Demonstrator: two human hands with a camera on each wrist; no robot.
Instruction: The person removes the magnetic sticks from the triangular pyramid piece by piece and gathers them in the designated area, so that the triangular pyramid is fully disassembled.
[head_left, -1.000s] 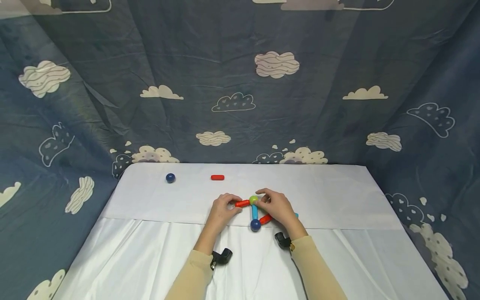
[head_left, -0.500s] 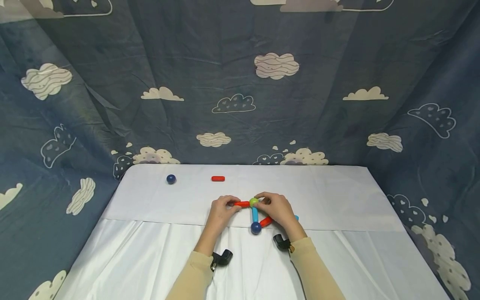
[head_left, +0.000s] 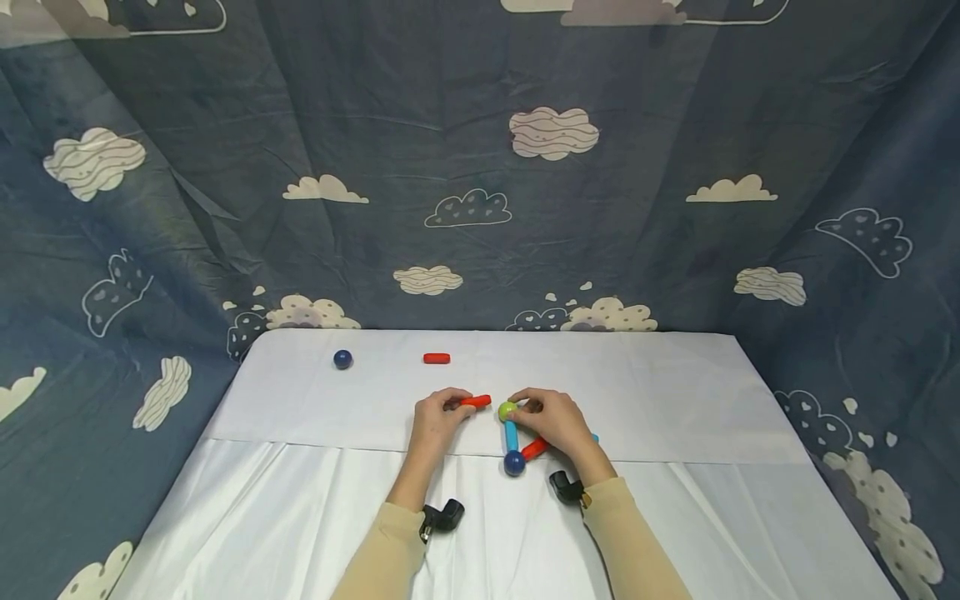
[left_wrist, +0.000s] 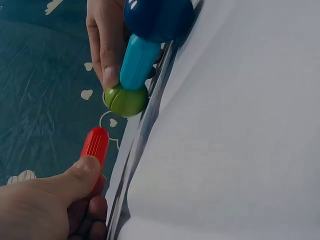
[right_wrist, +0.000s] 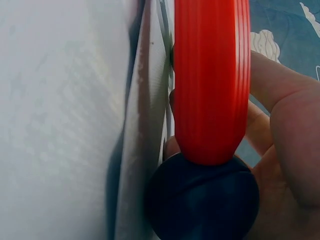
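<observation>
My left hand (head_left: 435,423) pinches a red toy rod (head_left: 477,401) between thumb and fingers. Its free end points at a lime green ball (head_left: 506,411), with a gap between them, as the left wrist view also shows. Thumb and fingers of my right hand (head_left: 555,421) grip that ball. From it a light blue rod (head_left: 512,437) runs down to a dark blue ball (head_left: 514,464). A second red rod (head_left: 535,449) leaves this ball and passes under my right hand, which hides its far part. In the right wrist view, a red rod (right_wrist: 212,85) joins a dark blue ball (right_wrist: 202,197).
A loose dark blue ball (head_left: 342,359) and a loose red rod (head_left: 437,358) lie near the back of the white-covered table (head_left: 660,392). A light blue tip (head_left: 596,438) shows beyond my right wrist. Behind the table hangs a dark cloud-patterned cloth (head_left: 622,233).
The red rod in my left hand touched the green ball before; now it has come away to the left and slightly up. The joined pieces at my right hand shifted slightly down.
</observation>
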